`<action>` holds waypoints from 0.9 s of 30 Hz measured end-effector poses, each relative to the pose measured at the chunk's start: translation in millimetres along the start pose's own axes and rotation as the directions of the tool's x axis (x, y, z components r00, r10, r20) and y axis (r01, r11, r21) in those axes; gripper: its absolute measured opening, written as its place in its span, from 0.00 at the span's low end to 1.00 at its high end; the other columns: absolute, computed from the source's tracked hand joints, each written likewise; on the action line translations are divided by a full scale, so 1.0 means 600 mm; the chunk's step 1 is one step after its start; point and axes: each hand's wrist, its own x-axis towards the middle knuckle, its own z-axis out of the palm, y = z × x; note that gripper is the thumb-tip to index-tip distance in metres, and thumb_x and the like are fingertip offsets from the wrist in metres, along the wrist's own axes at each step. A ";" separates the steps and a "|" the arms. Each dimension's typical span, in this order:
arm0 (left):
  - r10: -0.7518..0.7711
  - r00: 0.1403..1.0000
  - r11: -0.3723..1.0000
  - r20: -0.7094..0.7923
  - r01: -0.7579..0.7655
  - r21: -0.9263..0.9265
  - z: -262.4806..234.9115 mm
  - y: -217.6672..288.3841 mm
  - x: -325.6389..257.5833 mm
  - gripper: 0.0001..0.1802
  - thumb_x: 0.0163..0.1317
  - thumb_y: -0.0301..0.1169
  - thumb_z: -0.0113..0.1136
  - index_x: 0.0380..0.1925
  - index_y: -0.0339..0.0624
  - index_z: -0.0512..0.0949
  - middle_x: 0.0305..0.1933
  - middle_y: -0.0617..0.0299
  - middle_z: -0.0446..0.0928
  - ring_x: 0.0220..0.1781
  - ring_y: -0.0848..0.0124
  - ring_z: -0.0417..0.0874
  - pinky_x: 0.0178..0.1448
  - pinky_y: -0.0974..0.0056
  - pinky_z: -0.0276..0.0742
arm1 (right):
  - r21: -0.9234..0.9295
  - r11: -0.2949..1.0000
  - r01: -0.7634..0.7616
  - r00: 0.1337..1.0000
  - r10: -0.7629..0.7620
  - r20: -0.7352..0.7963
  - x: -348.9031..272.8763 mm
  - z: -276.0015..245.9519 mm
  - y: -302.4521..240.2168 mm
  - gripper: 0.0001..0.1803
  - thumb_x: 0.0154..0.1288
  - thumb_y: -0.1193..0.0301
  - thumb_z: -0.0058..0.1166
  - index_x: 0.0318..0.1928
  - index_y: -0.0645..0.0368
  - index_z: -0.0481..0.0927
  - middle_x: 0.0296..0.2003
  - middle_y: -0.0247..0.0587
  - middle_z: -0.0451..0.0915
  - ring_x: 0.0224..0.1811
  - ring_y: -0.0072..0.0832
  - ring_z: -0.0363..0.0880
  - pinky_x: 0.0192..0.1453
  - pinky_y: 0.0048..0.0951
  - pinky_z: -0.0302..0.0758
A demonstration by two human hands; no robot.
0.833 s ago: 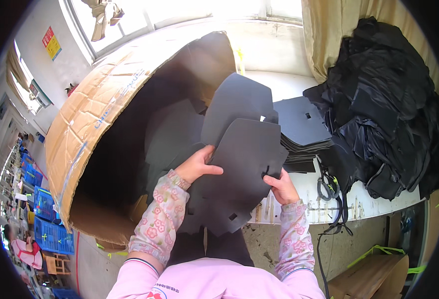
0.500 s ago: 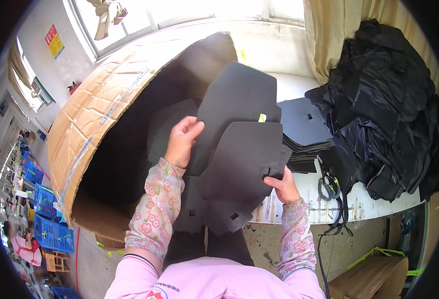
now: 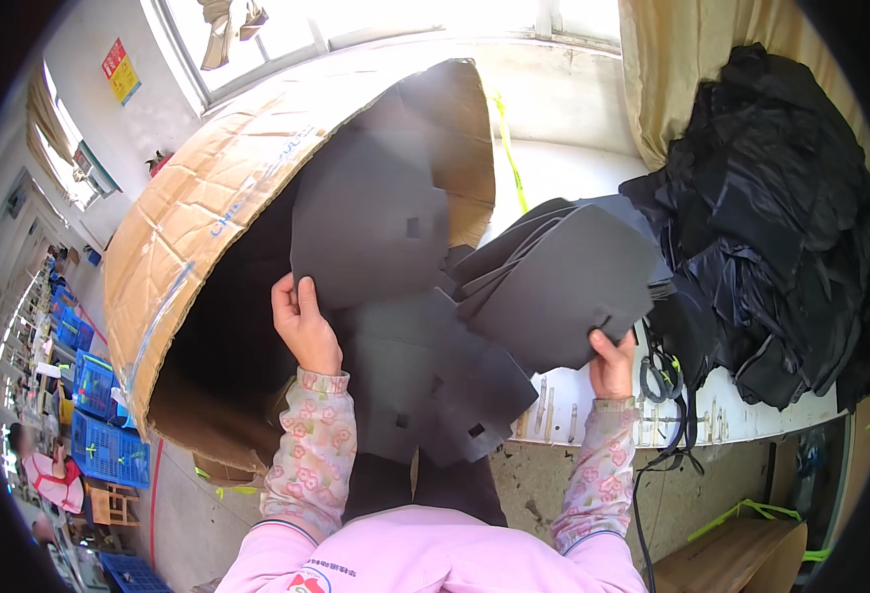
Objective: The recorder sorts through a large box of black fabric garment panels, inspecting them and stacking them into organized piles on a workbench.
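My left hand (image 3: 306, 326) pinches the lower edge of a dark grey flat panel (image 3: 366, 222) with a small square notch, held upright before the box opening. My right hand (image 3: 613, 364) grips a fanned bundle of similar panels (image 3: 565, 287) by its lower right corner, thumb on top. The bundle hangs over the table's near side, partly covering the stack behind it. More loose panels (image 3: 479, 400) lie between my hands, over my lap. A large cardboard box (image 3: 227, 198) gapes on my left, its inside mostly in shadow.
A tall heap of black fabric (image 3: 771, 217) covers the right of the white table (image 3: 564, 395). Black-handled scissors (image 3: 660, 378) and a dark cord lie near its front edge. Another cardboard box (image 3: 732, 553) is below right; blue crates (image 3: 109, 450) stand far left.
My left hand has moved left and down and now holds a panel by its edge. My right hand has carried its bundle to the right and fanned it, apart from the left hand's panel.
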 end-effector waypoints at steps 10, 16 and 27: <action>-0.236 0.586 0.871 0.776 0.481 -0.099 0.056 -0.005 -0.104 0.15 0.63 0.15 0.57 0.48 0.42 0.72 0.43 0.72 0.74 0.47 0.83 0.74 0.51 0.75 0.70 | 0.027 1.000 0.008 0.989 -0.012 0.144 -0.029 -0.029 -0.091 0.38 0.49 0.70 0.71 0.61 0.66 0.69 0.56 0.43 0.76 0.59 0.36 0.74 0.66 0.36 0.67; -0.175 0.118 0.660 0.977 0.750 0.028 0.059 -0.028 -0.181 0.16 0.67 0.17 0.51 0.53 0.40 0.71 0.50 0.67 0.77 0.50 0.81 0.76 0.56 0.75 0.71 | -0.091 0.992 -0.093 0.983 0.106 0.149 -0.072 -0.041 -0.104 0.43 0.44 0.77 0.72 0.63 0.67 0.66 0.55 0.43 0.76 0.59 0.34 0.73 0.66 0.32 0.65; -0.120 0.342 0.976 0.932 0.214 0.047 0.143 0.011 -0.329 0.53 0.42 0.43 0.81 0.64 0.37 0.58 0.57 0.50 0.69 0.61 0.61 0.72 0.67 0.59 0.65 | -0.514 0.855 0.065 0.998 -0.049 0.044 -0.170 -0.117 -0.170 0.52 0.43 0.85 0.71 0.69 0.64 0.56 0.62 0.44 0.69 0.62 0.31 0.70 0.66 0.31 0.66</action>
